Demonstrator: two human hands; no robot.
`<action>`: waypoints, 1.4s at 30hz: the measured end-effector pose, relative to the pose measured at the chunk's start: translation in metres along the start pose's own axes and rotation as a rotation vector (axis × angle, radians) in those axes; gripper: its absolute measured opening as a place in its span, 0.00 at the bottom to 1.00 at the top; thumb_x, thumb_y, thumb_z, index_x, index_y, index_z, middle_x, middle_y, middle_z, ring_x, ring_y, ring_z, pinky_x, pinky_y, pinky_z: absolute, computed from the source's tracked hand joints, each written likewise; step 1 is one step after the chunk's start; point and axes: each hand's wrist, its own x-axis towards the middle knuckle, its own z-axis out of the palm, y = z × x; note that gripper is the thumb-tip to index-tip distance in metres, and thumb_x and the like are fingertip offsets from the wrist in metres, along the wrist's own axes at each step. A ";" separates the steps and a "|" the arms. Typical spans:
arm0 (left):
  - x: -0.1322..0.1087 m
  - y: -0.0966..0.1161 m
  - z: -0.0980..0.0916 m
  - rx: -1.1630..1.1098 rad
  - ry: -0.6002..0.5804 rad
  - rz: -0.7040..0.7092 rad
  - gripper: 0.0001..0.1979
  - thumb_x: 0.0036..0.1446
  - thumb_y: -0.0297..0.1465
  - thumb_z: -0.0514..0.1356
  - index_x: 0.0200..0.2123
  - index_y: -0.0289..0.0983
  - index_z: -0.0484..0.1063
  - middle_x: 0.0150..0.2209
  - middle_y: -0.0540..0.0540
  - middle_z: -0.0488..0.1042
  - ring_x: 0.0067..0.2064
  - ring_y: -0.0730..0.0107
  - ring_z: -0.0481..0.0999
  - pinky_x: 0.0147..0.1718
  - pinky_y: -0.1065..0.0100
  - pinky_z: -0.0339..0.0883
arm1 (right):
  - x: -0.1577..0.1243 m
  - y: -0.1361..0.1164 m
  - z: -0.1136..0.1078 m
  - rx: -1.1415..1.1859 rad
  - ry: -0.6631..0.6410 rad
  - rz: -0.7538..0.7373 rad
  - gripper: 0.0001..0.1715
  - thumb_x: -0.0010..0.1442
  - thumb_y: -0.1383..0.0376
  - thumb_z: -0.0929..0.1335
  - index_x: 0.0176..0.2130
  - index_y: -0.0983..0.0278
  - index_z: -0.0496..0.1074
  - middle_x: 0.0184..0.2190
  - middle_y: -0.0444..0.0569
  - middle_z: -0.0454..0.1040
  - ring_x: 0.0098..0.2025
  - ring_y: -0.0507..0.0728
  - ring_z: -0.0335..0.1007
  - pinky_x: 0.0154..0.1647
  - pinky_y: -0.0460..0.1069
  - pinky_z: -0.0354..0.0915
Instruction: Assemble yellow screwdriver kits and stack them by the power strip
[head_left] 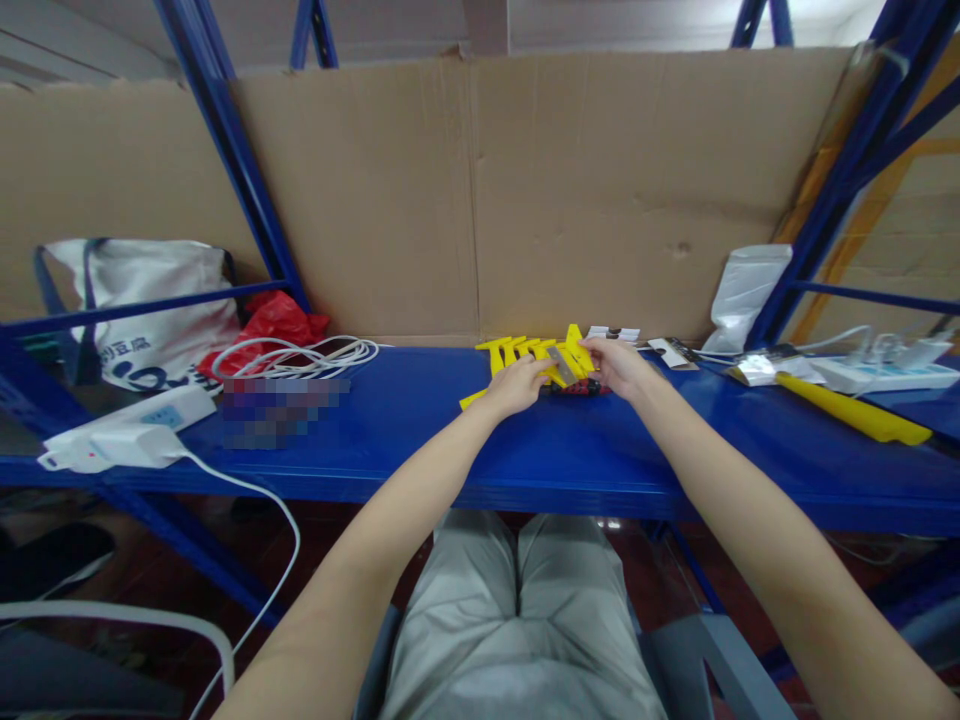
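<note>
Both my hands reach forward over the blue shelf (420, 440) to a small heap of yellow plastic scraper handles (517, 350). My left hand (516, 386) is closed on one yellow scraper (559, 368) with a small grey blade at its end. My right hand (616, 364) pinches the same piece from the other side, near the blade. A dark red-and-black object (577, 388) lies on the shelf under my hands, partly hidden.
A cardboard sheet (480, 200) backs the shelf. Left: white power strip (127, 425), coiled white cable (300, 355), red bag (274, 322), white tote bag (142, 300). Right: small packets (671, 350), silver pouch (746, 290), long yellow tool (844, 410), second power strip (885, 375). Blue uprights flank both sides.
</note>
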 end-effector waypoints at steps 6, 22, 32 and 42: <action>0.001 -0.002 0.004 -0.034 0.027 0.004 0.22 0.63 0.31 0.51 0.59 0.41 0.61 0.58 0.41 0.68 0.58 0.59 0.67 0.54 0.58 0.62 | 0.000 0.009 0.008 -0.148 0.088 -0.084 0.08 0.47 0.67 0.71 0.22 0.65 0.67 0.20 0.43 0.69 0.25 0.49 0.64 0.25 0.43 0.59; -0.004 0.008 0.002 -0.071 -0.006 -0.023 0.13 0.62 0.34 0.53 0.49 0.40 0.59 0.53 0.40 0.72 0.53 0.58 0.72 0.48 0.59 0.65 | -0.004 0.019 0.013 -0.424 0.050 -0.172 0.08 0.46 0.65 0.69 0.20 0.65 0.67 0.14 0.39 0.64 0.17 0.46 0.56 0.19 0.43 0.54; -0.005 0.006 0.003 -0.078 0.049 0.043 0.11 0.62 0.31 0.53 0.48 0.40 0.63 0.53 0.44 0.72 0.53 0.60 0.71 0.49 0.61 0.65 | -0.002 0.018 0.012 -0.490 0.092 -0.221 0.09 0.44 0.64 0.69 0.18 0.65 0.66 0.16 0.39 0.64 0.21 0.48 0.58 0.25 0.45 0.57; -0.005 0.007 0.001 -0.007 0.095 0.103 0.09 0.62 0.28 0.52 0.44 0.39 0.69 0.47 0.43 0.73 0.50 0.62 0.72 0.48 0.62 0.65 | 0.010 0.024 0.007 -0.579 0.197 -0.394 0.12 0.44 0.63 0.72 0.27 0.63 0.65 0.29 0.44 0.69 0.33 0.53 0.65 0.38 0.48 0.63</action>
